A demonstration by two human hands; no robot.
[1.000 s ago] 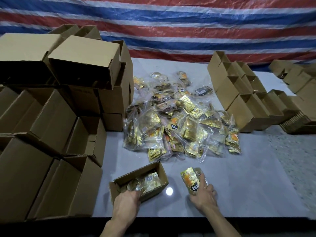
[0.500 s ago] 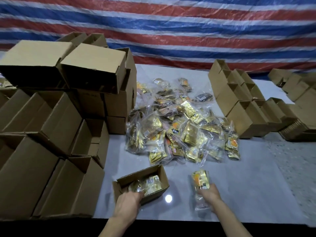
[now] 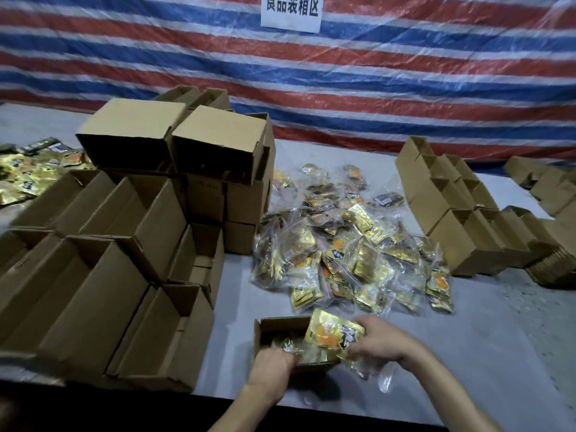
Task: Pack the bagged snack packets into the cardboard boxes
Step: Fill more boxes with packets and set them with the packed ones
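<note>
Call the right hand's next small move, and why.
Probably lower the bag into the box and let go. The right hand holds the bag tilted over the box's open top, not yet inside. The left hand grips the near wall, steadying it. Packets already lie inside.

gold packet [image 3: 333,336] tilted over open box [image 3: 280,325]

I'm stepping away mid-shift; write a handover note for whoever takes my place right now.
Left hand grips the near wall of the small open box. Right hand holds a bagged snack packet over its opening.
Done: some gold packets already lie in that box.
Left: drop this one in, then work through the pile of bagged packets; empty boxes wait on the right.
</note>
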